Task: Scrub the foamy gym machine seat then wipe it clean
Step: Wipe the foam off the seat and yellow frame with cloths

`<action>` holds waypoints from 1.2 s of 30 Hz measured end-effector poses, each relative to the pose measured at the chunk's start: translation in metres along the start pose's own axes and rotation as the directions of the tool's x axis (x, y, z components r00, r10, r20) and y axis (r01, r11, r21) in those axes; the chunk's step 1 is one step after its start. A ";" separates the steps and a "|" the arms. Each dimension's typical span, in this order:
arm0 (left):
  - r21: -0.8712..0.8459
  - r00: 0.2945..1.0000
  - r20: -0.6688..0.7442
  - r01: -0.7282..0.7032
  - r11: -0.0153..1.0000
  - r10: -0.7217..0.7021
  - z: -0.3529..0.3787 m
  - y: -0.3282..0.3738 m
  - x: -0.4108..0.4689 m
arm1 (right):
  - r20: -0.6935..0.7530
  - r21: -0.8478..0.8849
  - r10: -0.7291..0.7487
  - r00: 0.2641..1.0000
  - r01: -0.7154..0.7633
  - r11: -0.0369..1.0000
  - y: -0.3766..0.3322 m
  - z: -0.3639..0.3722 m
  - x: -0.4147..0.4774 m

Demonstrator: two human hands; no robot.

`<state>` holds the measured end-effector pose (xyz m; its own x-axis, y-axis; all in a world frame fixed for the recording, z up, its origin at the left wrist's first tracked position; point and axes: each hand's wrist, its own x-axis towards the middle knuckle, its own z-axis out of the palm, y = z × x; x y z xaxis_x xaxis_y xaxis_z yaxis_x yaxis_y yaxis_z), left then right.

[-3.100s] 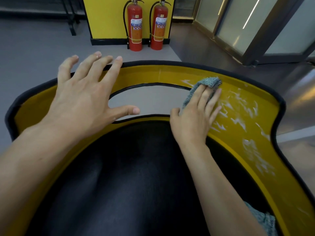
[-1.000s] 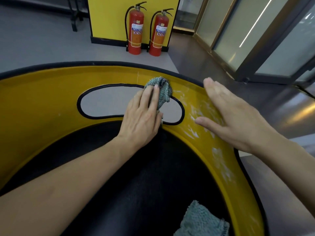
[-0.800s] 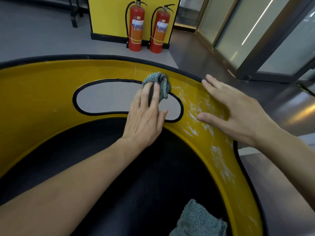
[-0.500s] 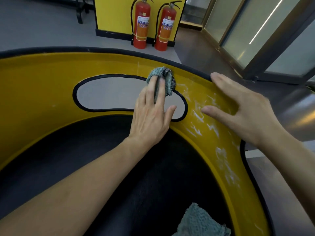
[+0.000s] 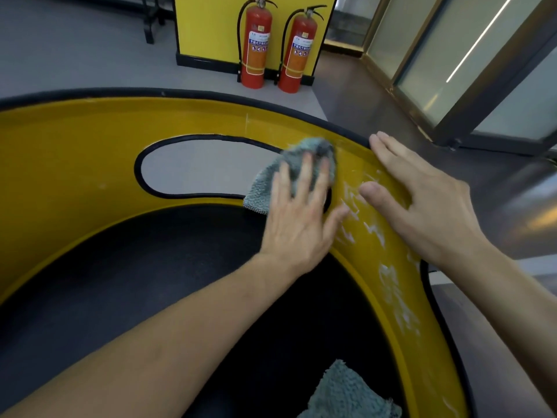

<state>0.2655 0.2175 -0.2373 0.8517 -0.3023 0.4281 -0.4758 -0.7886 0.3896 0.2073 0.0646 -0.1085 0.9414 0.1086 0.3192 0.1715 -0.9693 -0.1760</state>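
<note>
While the grey-green cloth (image 5: 304,155) is pressed flat against the yellow shell of the gym machine seat (image 5: 75,164), at the right end of the black-rimmed cutout (image 5: 196,167), it is covered by the left hand (image 5: 301,218). The hand's fingers are laid straight and slightly spread over the cloth; the fingertips are blurred, and no curl around the fabric can be made out. A corner of the cloth is seen hanging out to the left of the hand, over the edge of the cutout. The right hand (image 5: 422,203) is laid palm down just beside it on the shell's rim, fingers straight and held together, the thumb set apart toward the left hand; nothing is held by it. White streaks of foam (image 5: 394,297) are spread over the yellow surface between the two hands and further down the right side of the shell. The black seat pad (image 5: 150,267) is crossed by the left forearm, and a second cloth (image 5: 346,393) of the same colour is seen lying on the pad at the lower right. Beyond the seat, two red fire extinguishers (image 5: 256,46) are stood on the grey floor (image 5: 75,55) against a yellow panel (image 5: 211,25), with glass doors (image 5: 452,55) to the right.
</note>
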 end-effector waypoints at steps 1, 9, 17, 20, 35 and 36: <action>0.029 0.998 0.021 -0.053 0.998 0.053 0.006 0.007 -0.007 | -0.005 0.000 0.001 1.000 -0.001 1.000 0.000 0.000 0.000; 0.087 0.975 -0.085 0.213 0.973 -0.206 -0.009 -0.021 0.014 | -0.029 0.002 0.003 1.000 -0.003 1.000 0.001 0.003 -0.001; 0.233 0.999 0.038 -0.021 0.972 0.013 0.008 0.011 -0.006 | -0.043 0.000 0.008 0.999 -0.008 1.000 0.001 0.005 -0.001; 0.265 0.989 -0.024 0.146 0.953 -0.145 -0.003 -0.014 0.000 | -0.051 0.008 0.016 0.999 -0.015 1.000 0.002 0.005 -0.002; 0.309 0.973 -0.121 0.226 0.924 -0.198 -0.028 -0.053 0.006 | -0.080 0.039 0.025 0.997 -0.022 0.999 0.000 0.007 -0.002; 0.313 0.959 -0.152 0.276 0.909 -0.239 -0.035 -0.063 0.004 | -0.084 0.053 0.027 0.996 -0.023 0.998 0.000 0.008 -0.003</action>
<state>0.2917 0.2847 -0.2320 0.8969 -0.0200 0.4418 -0.1283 -0.9678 0.2167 0.2071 0.0657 -0.1164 0.9181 0.0630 0.3912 0.1648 -0.9586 -0.2324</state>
